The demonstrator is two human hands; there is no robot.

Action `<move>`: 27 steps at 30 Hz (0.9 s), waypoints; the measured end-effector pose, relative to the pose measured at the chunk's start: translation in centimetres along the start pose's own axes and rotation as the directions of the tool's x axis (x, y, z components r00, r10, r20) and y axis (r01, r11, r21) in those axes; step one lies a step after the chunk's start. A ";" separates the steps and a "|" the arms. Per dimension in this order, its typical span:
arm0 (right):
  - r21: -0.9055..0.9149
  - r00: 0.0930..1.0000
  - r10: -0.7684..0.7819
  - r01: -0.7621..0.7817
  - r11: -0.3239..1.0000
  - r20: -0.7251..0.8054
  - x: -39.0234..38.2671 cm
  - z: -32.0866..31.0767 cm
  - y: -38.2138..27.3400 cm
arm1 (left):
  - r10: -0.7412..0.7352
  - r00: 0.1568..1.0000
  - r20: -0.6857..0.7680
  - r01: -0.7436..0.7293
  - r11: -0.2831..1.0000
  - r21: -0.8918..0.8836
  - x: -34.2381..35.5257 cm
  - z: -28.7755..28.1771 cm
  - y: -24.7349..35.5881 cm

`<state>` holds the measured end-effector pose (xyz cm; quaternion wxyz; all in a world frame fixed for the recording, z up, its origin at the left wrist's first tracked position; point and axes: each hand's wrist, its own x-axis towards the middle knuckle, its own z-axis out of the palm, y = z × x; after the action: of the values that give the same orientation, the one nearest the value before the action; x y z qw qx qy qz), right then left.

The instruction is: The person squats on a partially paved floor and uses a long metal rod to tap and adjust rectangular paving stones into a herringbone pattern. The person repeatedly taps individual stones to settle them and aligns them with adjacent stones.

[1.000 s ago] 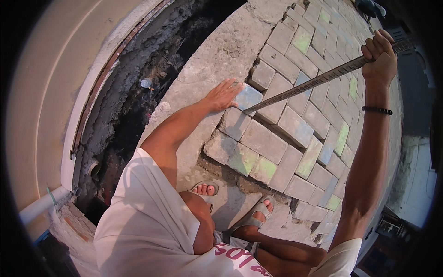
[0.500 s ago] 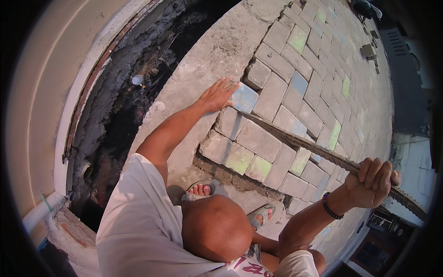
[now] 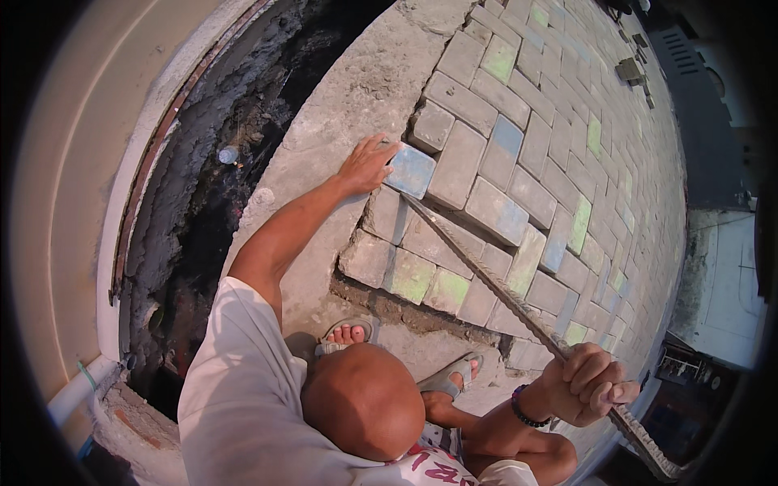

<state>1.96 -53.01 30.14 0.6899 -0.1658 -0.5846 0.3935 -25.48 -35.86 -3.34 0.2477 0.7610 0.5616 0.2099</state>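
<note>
A grey paving block with a blue-painted top (image 3: 410, 171) sits at the left edge of the paving. My left hand (image 3: 369, 165) grips its left end, fingers at the far corner and thumb at the near one. In my right hand (image 3: 596, 384), closed in a fist at the lower right, is a ribbed steel bar (image 3: 494, 283). It slants across the paving, its far tip against the near side of the blue block. Whether the tip reaches underneath is hidden. Beside it, a grey block with a blue end (image 3: 496, 217) stands slightly proud of its neighbours.
A dark open ditch (image 3: 203, 235) with a plastic cup (image 3: 228, 155) in it runs along the left, beside a concrete strip (image 3: 324, 105). My sandalled feet (image 3: 348, 332) are by the paving's broken near edge. Loose block pieces (image 3: 629, 71) lie far right.
My right hand has come down, leftward and nearer to me, swinging the bar's near end with it. My left hand stays at the blue block, its fingers more bent. The whole view has shifted slightly.
</note>
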 end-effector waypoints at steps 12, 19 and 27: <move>0.079 0.985 0.172 -0.169 0.982 -0.031 11.3 -4.6 3.9 | 0.118 0.966 0.231 -0.172 0.958 0.231 6.3 -0.5 3.0; 0.005 0.963 0.265 -0.265 0.964 -0.042 20.5 -1.3 13.7 | 0.047 0.979 0.196 -0.102 0.955 0.279 7.3 0.6 2.0; -0.258 0.932 0.248 -0.316 0.913 -0.263 25.8 3.0 22.8 | 0.049 0.909 0.413 -0.173 0.947 0.269 6.4 -1.2 2.1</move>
<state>-8.63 -20.21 32.69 0.6543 -0.3936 -0.5248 0.3762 -22.80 -30.03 -0.81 0.2268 0.8475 0.4793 -0.0242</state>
